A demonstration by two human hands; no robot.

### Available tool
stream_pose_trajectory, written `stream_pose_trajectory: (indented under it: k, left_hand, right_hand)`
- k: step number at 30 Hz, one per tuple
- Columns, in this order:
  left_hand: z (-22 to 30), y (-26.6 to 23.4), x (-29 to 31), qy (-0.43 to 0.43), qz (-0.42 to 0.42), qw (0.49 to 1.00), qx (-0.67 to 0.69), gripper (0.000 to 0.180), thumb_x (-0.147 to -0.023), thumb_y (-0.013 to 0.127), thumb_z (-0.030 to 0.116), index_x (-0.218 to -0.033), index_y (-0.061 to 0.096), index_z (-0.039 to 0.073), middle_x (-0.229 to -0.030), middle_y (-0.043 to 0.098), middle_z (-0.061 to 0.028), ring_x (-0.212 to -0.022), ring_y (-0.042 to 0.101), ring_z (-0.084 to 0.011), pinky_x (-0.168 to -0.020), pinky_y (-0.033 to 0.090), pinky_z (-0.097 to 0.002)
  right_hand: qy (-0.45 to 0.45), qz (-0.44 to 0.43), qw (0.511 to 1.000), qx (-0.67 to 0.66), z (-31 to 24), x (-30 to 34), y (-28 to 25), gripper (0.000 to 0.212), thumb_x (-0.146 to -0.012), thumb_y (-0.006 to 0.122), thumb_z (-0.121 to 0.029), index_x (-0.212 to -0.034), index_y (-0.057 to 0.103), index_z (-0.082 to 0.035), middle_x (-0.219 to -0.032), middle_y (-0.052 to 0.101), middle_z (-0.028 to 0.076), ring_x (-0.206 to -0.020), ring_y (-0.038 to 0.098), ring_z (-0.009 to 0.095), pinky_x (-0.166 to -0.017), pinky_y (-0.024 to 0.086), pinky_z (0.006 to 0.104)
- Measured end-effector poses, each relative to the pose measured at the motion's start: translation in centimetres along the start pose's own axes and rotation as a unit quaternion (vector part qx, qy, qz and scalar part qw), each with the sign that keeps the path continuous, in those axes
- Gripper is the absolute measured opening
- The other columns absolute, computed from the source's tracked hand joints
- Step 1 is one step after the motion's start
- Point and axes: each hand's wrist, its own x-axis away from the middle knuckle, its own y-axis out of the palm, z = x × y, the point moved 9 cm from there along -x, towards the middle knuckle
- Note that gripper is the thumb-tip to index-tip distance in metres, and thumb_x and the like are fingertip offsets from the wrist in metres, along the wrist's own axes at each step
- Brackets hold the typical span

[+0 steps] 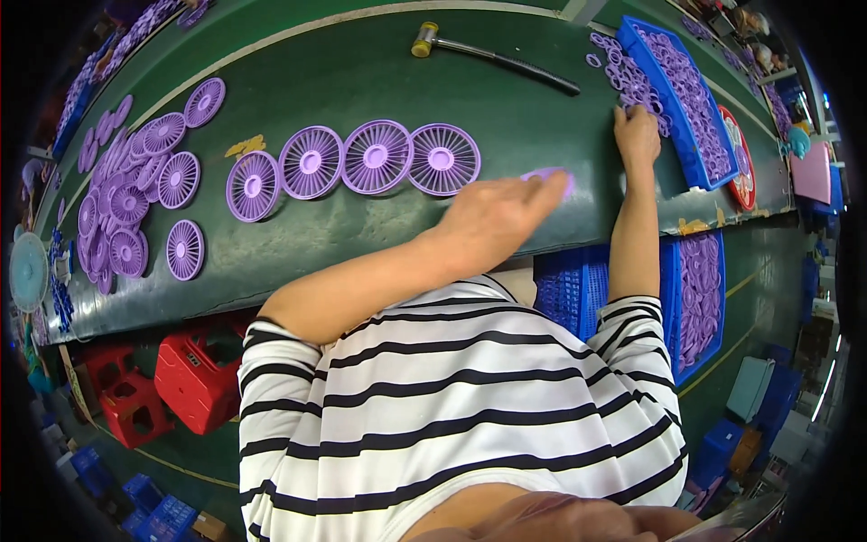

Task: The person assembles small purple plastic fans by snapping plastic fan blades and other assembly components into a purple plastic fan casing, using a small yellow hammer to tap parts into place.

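Note:
My left hand (497,219) is above the table's near edge, its fingers closed on a purple piece (558,179). That piece is blurred and mostly behind the fingers, so its exact shape is hidden. To its left, four round purple fan grilles (377,157) with radial spokes and solid hubs stand in a row. Farther right, my right hand (638,135) reaches to a loose heap of purple rings (634,83), fingers bent down at its near end. What those fingertips pinch, if anything, cannot be made out.
More fan grilles (126,204) are heaped at the left. A hammer (497,60) with a yellow head lies at the back. Blue crates (643,41) of purple parts stand on and below the table's right end, beside a red round tray (746,194). Red stools (194,375) sit underneath.

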Motion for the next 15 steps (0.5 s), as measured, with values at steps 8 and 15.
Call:
stream_pose_trajectory:
  k: [8,15]
  left_hand:
    - [-0.6,2.1,0.3,0.093,0.047,0.987,-0.126,0.034,-0.077,0.062,0.016,-0.110,0.058,0.010,-0.126,0.049,-0.0225,-0.130,0.036,-0.0362,-0.106,0.028,-0.0525]
    - [-6.1,-14.3,6.7,-0.117,0.291,0.929,-0.199,0.044,-0.071,0.071,0.018,-0.112,0.059,0.010,-0.122,0.050,-0.0198,-0.118,0.043,-0.0381,-0.102,0.032,-0.0501]
  right_hand:
    - [-0.146,0.090,0.964,-0.202,-2.9,1.3,-1.5,0.030,-0.090,0.058,-0.033,-0.084,0.064,-0.004,-0.072,0.062,0.018,-0.064,0.058,0.037,-0.061,0.046,0.0396]
    - [-0.102,0.083,0.990,-0.044,0.0,-0.7,0.5,0.035,-0.090,0.053,-0.041,-0.085,0.064,-0.008,-0.077,0.064,0.018,-0.074,0.061,0.039,-0.066,0.048,0.0485]
